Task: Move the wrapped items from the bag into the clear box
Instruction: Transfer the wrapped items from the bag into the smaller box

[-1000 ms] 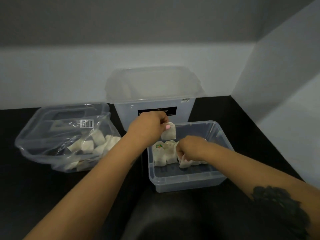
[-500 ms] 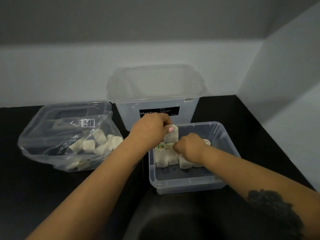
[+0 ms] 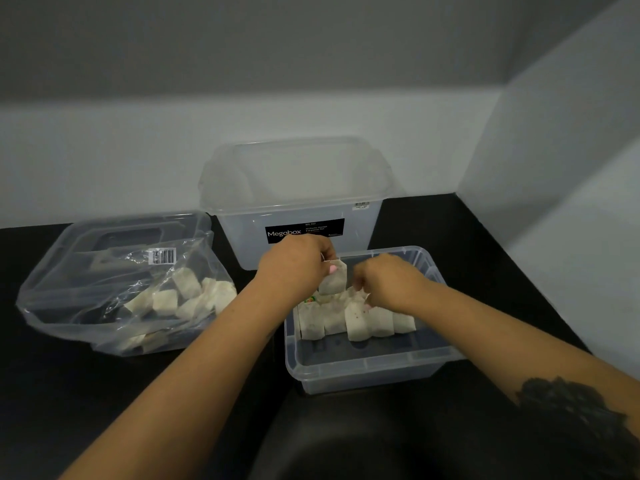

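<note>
The left hand (image 3: 298, 268) hangs over the far left corner of the clear box (image 3: 363, 367), its fingertips pinching one white wrapped item (image 3: 333, 281) by its top edge, so the packet dangles upright just above the row of wrapped items (image 3: 356, 318) already standing in the box. The right hand (image 3: 389, 284) sits just right of that packet, fingers curled down onto the top of the row; it seems to nip a wrapper edge at its lower left, though the grip itself is partly hidden (the knuckles cover it).

Against the picture from half a second ago, the held packet has dropped a little and tilted, its lower end now touching the row, and the two hands have drawn slightly apart. The row itself looks much as it did.

The row leans across the far half of the box, leaving the near half of the floor bare. The box's near rim lies close to the table (image 3: 52, 393) edge. To the left, well apart from the box, the clear bag (image 3: 86, 306) lies slumped on a transparent lid (image 3: 114, 230), with more white packets (image 3: 183, 299) bunched at its right end. A taller lidded tub (image 3: 294, 202) labelled Megabox stands just beyond the box, against the far wall.
</note>
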`<state>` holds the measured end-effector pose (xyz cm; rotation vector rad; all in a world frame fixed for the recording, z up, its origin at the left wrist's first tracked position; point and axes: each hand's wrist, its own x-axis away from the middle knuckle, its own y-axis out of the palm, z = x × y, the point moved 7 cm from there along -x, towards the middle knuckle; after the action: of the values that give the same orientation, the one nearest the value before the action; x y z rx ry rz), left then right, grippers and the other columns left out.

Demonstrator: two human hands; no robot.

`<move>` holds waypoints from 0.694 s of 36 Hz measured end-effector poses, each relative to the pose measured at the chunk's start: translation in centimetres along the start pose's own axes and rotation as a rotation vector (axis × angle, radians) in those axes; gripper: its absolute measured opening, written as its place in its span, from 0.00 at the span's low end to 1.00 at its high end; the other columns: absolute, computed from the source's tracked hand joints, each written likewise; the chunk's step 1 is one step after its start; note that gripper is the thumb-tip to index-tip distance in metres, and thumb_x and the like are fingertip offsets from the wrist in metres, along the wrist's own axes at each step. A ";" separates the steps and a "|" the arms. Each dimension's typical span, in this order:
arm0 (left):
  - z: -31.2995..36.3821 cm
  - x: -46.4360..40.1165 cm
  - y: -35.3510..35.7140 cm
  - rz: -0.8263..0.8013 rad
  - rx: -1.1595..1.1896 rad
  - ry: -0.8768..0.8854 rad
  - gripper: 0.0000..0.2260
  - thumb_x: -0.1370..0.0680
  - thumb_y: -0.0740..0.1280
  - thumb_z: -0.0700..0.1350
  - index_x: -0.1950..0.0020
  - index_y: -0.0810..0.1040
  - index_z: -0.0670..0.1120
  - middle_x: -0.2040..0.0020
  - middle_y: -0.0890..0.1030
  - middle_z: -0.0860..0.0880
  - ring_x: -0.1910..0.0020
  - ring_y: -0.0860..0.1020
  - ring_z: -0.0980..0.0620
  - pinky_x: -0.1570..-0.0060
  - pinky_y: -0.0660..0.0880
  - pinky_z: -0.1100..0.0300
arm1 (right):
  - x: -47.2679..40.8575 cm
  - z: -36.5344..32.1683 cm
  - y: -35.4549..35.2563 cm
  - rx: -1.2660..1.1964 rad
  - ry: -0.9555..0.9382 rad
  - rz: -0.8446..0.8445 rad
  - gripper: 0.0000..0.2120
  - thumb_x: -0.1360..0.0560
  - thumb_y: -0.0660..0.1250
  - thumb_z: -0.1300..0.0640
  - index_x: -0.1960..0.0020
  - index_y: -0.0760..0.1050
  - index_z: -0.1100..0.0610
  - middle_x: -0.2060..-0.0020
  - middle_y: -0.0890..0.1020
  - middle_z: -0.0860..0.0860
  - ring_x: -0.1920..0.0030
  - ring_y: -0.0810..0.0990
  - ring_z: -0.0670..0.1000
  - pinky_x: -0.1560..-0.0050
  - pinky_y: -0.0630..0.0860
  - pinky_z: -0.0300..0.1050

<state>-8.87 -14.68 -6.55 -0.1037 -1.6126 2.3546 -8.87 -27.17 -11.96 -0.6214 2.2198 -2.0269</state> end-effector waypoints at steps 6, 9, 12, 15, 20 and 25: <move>0.7 0.2 0.7 -0.056 -0.010 -0.018 0.10 0.26 0.70 0.51 0.48 0.76 0.50 0.49 0.80 0.49 0.51 0.78 0.50 0.48 0.77 0.51 | 1.1 -0.6 -2.9 -0.388 0.012 0.008 0.30 0.37 0.79 0.53 0.38 0.72 0.51 0.48 0.80 0.46 0.48 0.79 0.47 0.46 0.77 0.44; 1.1 0.4 1.1 -0.063 -0.019 -0.020 0.11 0.28 0.72 0.51 0.50 0.76 0.49 0.50 0.80 0.48 0.51 0.78 0.49 0.49 0.77 0.52 | 1.3 -1.8 -3.3 -0.398 -0.008 0.000 0.25 0.35 0.78 0.55 0.40 0.74 0.53 0.49 0.81 0.50 0.50 0.79 0.49 0.47 0.78 0.46; 1.2 0.7 1.5 -0.093 -0.032 -0.030 0.12 0.29 0.72 0.52 0.50 0.77 0.49 0.50 0.80 0.48 0.51 0.78 0.49 0.49 0.78 0.52 | 1.2 -2.1 -3.0 -0.331 0.012 0.006 0.18 0.31 0.75 0.56 0.43 0.77 0.55 0.58 0.79 0.50 0.58 0.78 0.49 0.52 0.79 0.47; 0.9 1.0 1.3 -0.070 -0.027 -0.028 0.13 0.29 0.73 0.52 0.47 0.77 0.50 0.50 0.81 0.49 0.50 0.79 0.49 0.48 0.78 0.52 | 0.8 -2.0 -1.9 -0.250 0.027 -0.018 0.07 0.30 0.74 0.54 0.54 0.78 0.52 0.67 0.74 0.45 0.62 0.76 0.48 0.56 0.76 0.45; 0.1 1.6 0.3 0.031 0.049 -0.020 0.14 0.27 0.71 0.50 0.43 0.75 0.53 0.50 0.82 0.56 0.49 0.78 0.54 0.50 0.77 0.55 | 0.1 -2.3 0.8 -0.144 0.042 -0.138 0.13 0.28 0.72 0.53 0.45 0.79 0.52 0.52 0.81 0.50 0.49 0.79 0.53 0.46 0.76 0.49; -0.2 2.2 -0.4 0.074 0.075 -0.014 0.15 0.26 0.70 0.50 0.41 0.74 0.52 0.51 0.83 0.55 0.49 0.78 0.55 0.50 0.77 0.54 | -0.7 -3.2 3.1 -0.083 0.019 -0.281 0.11 0.27 0.70 0.54 0.44 0.77 0.52 0.47 0.80 0.51 0.49 0.77 0.52 0.50 0.73 0.44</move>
<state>-10.85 -13.72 -6.02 -0.1347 -1.5501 2.4734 -10.06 -23.76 -14.71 -0.9766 2.3522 -2.0752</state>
